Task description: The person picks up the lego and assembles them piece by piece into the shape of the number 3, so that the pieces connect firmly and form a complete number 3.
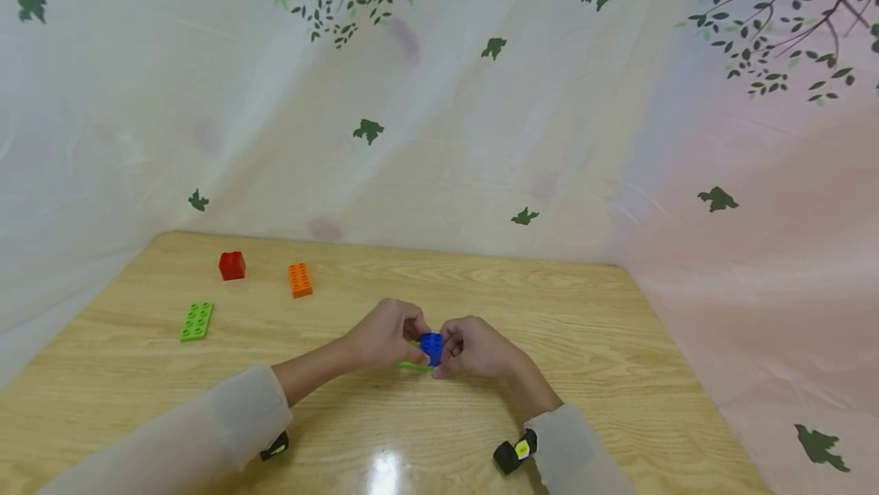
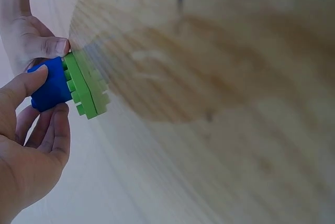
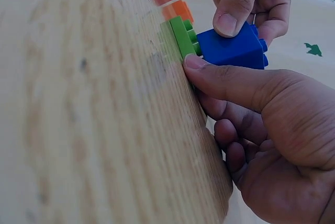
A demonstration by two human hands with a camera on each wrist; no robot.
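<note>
A: What can be read here?
B: A yellow label point(image 1: 523, 448) marks the black wrist mount point(image 1: 507, 458) beside the right cuff point(image 1: 549, 420); anything printed on it is too small to read.

A: Where is the blue block point(image 1: 431, 348)?
B: Between the two hands, above the middle of the wooden surface point(image 1: 584, 327). The left hand point(image 1: 389, 333) pinches it, thumb on one side, fingers on the other. The right hand point(image 1: 481, 348), its fingers curled, grips at the right end of the green plate point(image 2: 84, 88), thumb tip against the edge.

A: What do the wrist views add?
B: From the head, the green plate is a mere sliver beneath the blue block. Both wrist views show its row of studs facing the block's underside. Some studs are visible between the two; whether the block is fully seated cannot be told.

A: And the head view alone?
B: It shows a second green plate point(image 1: 197, 320) at left, studs up. The red block point(image 1: 232, 265) at far left and the orange block point(image 1: 300, 280) to its right appear also in the right wrist view. A leaf-patterned cloth point(image 1: 446, 175) hangs behind.
</note>
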